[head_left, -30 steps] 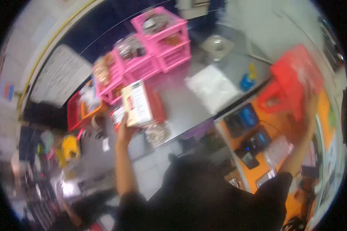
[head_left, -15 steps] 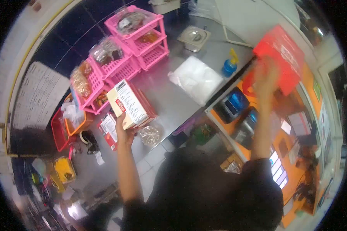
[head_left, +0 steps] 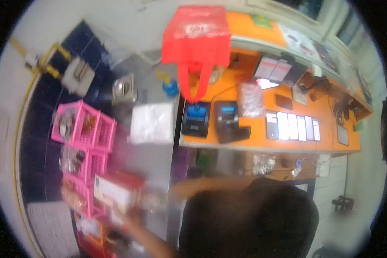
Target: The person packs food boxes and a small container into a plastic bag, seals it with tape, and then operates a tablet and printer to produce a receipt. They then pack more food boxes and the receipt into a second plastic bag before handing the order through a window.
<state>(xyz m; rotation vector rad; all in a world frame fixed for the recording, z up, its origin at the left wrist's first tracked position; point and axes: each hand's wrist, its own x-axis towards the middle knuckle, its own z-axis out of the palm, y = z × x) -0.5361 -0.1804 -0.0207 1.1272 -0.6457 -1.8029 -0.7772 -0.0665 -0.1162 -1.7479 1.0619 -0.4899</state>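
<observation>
My left hand (head_left: 127, 215), somewhat blurred, grips the near end of a cream, white and red printed carton (head_left: 116, 191) above the steel counter. A reddish side of the carton, or another one behind it, is smeared by motion. Just right of it lies a clear plastic container (head_left: 154, 200), also blurred. My right hand (head_left: 178, 189) reaches in from the right, close to this container; its fingers are too smeared to read. A red carry bag (head_left: 198, 36) with hanging handles stands at the orange desk's upper shelf, apart from both hands.
Pink stacked baskets (head_left: 88, 129) hold packets along the wall. On the steel counter (head_left: 152, 159) are a white plastic-wrapped stack (head_left: 152, 122), a metal pan (head_left: 124, 89) and a blue pump bottle (head_left: 170, 88). The orange desk (head_left: 258, 137) bears two black devices and several phones (head_left: 292, 125).
My right hand has left the red bag and come down to the left, near the clear container. The view has turned toward the desk. My left hand still has the carton.
</observation>
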